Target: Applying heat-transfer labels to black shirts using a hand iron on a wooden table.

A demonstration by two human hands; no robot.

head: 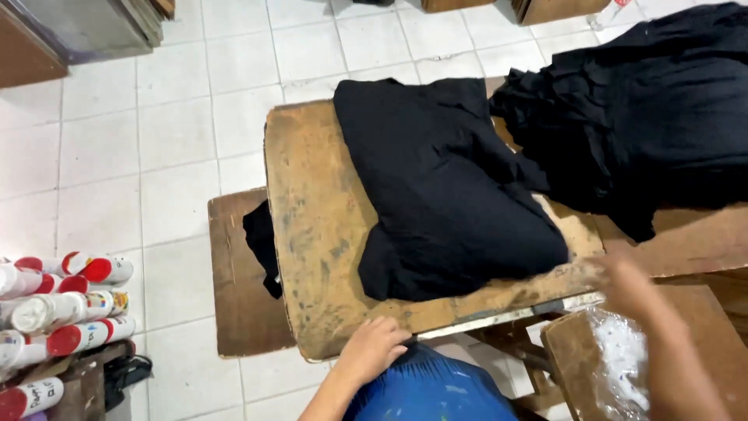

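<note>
A folded black garment (448, 187) lies on a worn wooden table (312, 226). My left hand (374, 347) rests curled on the table's near edge, just below the garment, holding nothing that I can see. My right hand (623, 284) is blurred at the table's near right edge, beside the garment's right corner; its fingers cannot be made out. A heap of black cloth (639, 117) lies at the far right, touching the folded garment.
A lower wooden shelf (234, 288) with a black scrap (261, 242) juts left of the table. Several spray cans with red caps (62, 312) lie at the lower left. A clear plastic bag (619, 359) rests on a wooden stool at the lower right. White tiled floor surrounds everything.
</note>
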